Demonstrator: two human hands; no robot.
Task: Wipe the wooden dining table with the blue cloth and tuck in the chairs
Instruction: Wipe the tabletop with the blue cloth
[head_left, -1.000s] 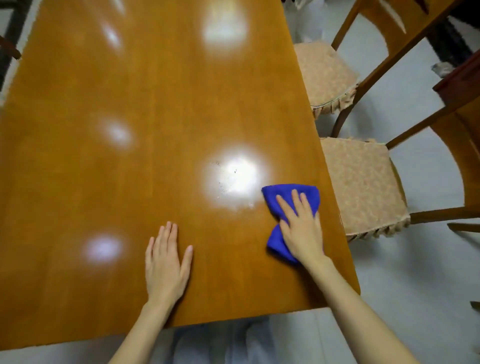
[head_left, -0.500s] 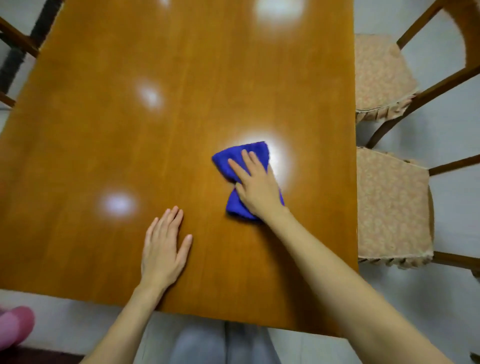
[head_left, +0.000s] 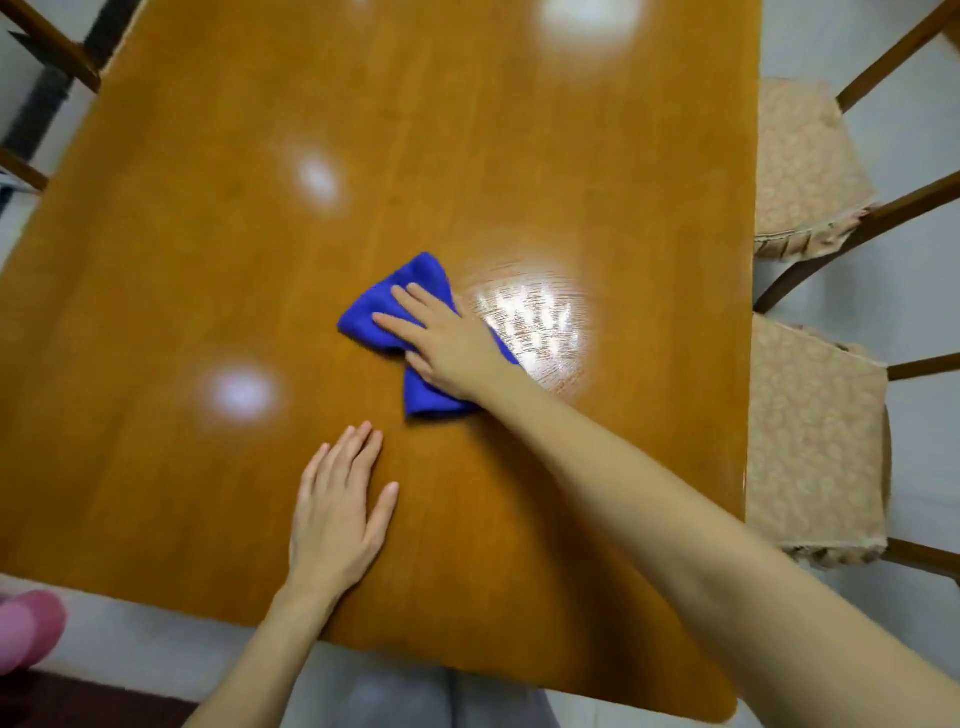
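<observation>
A glossy wooden dining table (head_left: 208, 291) fills most of the view. My right hand (head_left: 447, 343) lies flat on the crumpled blue cloth (head_left: 384, 312), pressing it to the tabletop near the middle. Wet streaks (head_left: 535, 322) shine just right of the cloth. My left hand (head_left: 337, 514) rests palm down on the table near its front edge, fingers spread, holding nothing. Two chairs with beige padded seats stand along the right side, the nearer chair (head_left: 810, 441) and the farther chair (head_left: 800, 166), both pulled a little away from the table.
Dark wooden chair parts (head_left: 47, 52) show at the top left beyond the table's left edge. A pink slipper (head_left: 26, 629) sits on the pale floor at bottom left. My grey trouser legs (head_left: 415, 696) are under the front edge.
My right hand has slid the blue cloth leftward from near the right edge toward the table's middle, leaving wet streaks behind. My left hand has stayed planted on the table.
</observation>
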